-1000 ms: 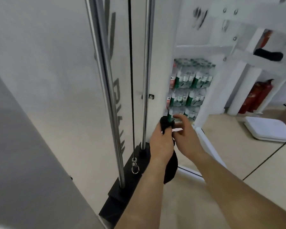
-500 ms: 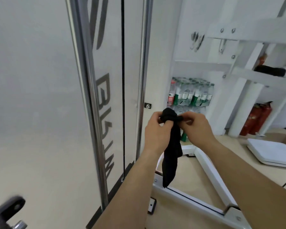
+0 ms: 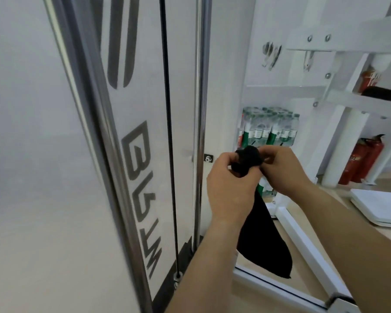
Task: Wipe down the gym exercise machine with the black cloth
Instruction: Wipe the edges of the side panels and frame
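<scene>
Just right of the chrome guide rod (image 3: 198, 132), the black cloth (image 3: 264, 240) hangs limp, its bunched top pinched by the curled fingers of the left hand (image 3: 228, 188) and right hand (image 3: 282, 170); it looks light and soft, best wadded in one palm.

Your L hand (image 3: 230, 188) hides the middle of the cloth (image 3: 262, 242). Its top is bunched btwn both hands, so R hand (image 3: 284, 170) fingertips are buried & you can't tell how it's folded. Both forearms run off the btm edge. Rods (image 3: 199, 109) & cable (image 3: 167, 109) are cut off at the top. Lettering (image 3: 136, 154) is smeared, upper part cropped. Bottles (image 3: 269, 129): lower rows sit behind your hands, labels too small to read. Dark thing (image 3: 384, 93) on shelf (image 3: 357, 103) is cropped, can't ID. Pad (image 3: 379, 206) is cropped by the side edge.
</scene>
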The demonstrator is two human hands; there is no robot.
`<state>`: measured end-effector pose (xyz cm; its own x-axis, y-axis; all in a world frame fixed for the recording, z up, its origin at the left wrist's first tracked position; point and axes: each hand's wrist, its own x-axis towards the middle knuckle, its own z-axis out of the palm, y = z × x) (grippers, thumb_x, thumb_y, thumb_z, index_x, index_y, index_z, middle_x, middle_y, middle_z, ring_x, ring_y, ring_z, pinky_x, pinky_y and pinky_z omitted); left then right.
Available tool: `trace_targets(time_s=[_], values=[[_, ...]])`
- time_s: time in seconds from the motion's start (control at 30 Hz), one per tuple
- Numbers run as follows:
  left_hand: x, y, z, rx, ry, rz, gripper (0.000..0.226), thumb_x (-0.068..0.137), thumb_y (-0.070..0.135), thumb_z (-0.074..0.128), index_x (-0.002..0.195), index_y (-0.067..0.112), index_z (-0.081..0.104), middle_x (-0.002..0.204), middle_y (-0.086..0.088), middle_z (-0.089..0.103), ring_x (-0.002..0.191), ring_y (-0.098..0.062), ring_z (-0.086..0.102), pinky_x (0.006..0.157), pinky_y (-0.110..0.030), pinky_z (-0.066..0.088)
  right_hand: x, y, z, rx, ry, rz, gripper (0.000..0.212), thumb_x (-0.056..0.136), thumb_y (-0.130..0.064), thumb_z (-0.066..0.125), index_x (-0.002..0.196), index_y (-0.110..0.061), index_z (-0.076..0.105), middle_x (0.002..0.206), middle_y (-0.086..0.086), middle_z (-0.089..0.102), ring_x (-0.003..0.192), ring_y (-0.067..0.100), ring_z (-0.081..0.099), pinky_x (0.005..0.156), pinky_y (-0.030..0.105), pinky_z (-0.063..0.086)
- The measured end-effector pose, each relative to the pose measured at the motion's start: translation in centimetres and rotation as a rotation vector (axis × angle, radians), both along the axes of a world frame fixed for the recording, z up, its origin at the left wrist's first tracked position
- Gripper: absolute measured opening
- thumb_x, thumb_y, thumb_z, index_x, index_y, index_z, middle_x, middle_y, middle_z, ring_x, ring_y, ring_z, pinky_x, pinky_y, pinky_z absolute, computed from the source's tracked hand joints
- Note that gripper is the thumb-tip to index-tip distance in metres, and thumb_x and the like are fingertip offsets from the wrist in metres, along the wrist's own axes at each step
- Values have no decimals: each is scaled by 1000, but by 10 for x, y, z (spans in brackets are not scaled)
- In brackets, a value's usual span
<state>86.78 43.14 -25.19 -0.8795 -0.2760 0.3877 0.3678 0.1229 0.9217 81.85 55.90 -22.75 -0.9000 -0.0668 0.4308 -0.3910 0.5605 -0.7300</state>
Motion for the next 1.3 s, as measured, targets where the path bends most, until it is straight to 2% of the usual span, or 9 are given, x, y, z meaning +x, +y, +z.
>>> trace_targets(time_s=[0.1,0.2,0.37,0.53,0.6,0.73,0.9,1.13,1.3], values=[[-15,7,9,22,78,92,34,79,39,74,108,29,60,104,10,64,90,-5,63,80,-29,56,-10,6,11,-69,51,-37,36,90,0,66,81,-35,69,78,-16,70,69,-9,65,68,19,51],[-28,18,20,62,176,248,30,92,25,63,122,26,59,113,16,50,99,-3,56,85,-19,50,-22,11,23,-116,95,-106,25,90,-11,70,84,-35,70,75,-11,72,69,6,69,70,33,57],[-69,28,48,52,386,376,43,94,15,60,137,18,53,125,11,44,114,-14,55,97,-32,52,-42,13,53,-209,148,-146,14,87,-23,73,84,-35,69,82,-4,72,74,22,72,78,51,60],[-107,29,89,-67,600,406,41,103,14,52,143,10,51,145,-10,49,134,-17,45,102,1,26,-64,5,91,-237,265,-100,4,93,-24,69,92,-28,70,86,-2,72,73,20,71,75,49,60],[-122,31,105,-127,646,400,42,105,17,47,146,10,49,151,-13,45,139,-19,41,106,-5,28,-73,2,107,-255,316,-102,5,94,-25,67,97,-23,71,87,-3,72,72,20,70,73,48,60],[-152,28,140,-370,694,529,52,104,26,44,153,11,37,160,-14,33,142,-31,34,119,-40,23,-90,2,129,-283,390,-99,6,96,-27,63,94,-24,68,89,-3,71,72,18,69,70,41,60],[-165,23,141,-516,629,673,57,104,31,40,156,14,28,163,-11,27,142,-30,33,120,-44,21,-103,-2,139,-259,399,-14,6,96,-21,63,94,-24,68,88,-3,70,76,18,68,59,24,51],[-159,28,53,-595,487,693,60,104,31,44,156,12,22,162,-16,27,139,-34,35,118,-45,25,-97,10,77,-154,255,71,18,98,-24,63,91,-41,67,76,-9,72,67,14,67,60,24,50],[-141,33,2,-554,392,621,62,100,20,53,155,13,25,161,-15,29,139,-36,36,113,-50,37,-77,2,49,-258,196,122,13,100,-24,58,103,-35,63,95,-5,69,80,15,68,66,26,51]])
